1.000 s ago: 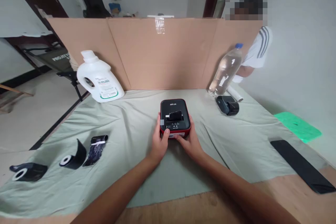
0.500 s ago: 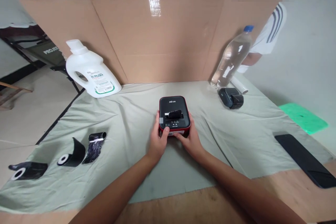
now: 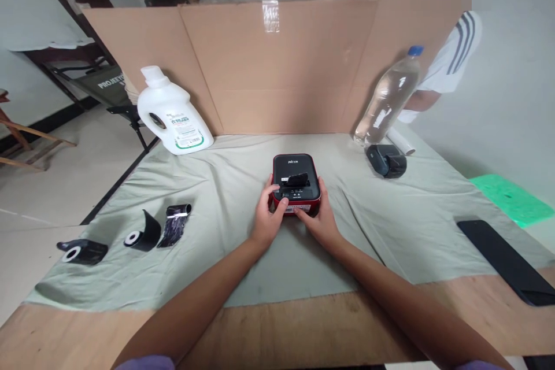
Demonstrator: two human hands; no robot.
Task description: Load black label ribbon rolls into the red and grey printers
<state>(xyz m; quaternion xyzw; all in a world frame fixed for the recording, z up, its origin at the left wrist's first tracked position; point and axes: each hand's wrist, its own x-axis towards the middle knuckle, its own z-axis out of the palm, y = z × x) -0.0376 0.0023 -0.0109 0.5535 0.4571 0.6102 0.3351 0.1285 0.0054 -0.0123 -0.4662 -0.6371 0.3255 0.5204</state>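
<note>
A small black and red label printer point(image 3: 296, 176) sits on the pale green cloth point(image 3: 225, 214) in the middle of the table. My left hand point(image 3: 269, 219) grips its front left corner, thumb on the top panel. My right hand point(image 3: 319, 221) is wrapped round its front right corner, fingers under the front edge. A dark roll sits in the slot on top of the printer.
A white detergent jug point(image 3: 173, 113) stands back left, a clear water bottle point(image 3: 387, 98) back right with a small black device point(image 3: 387, 161) and a white roll beside it. Black ribbon rolls point(image 3: 143, 234) lie left. A black phone point(image 3: 505, 260) lies right. A cardboard screen point(image 3: 277, 63) stands behind; another person is behind it.
The camera has shifted, so the scene sits further right. My left thumb has moved up onto the printer's top panel. Both hands stay on the printer.
</note>
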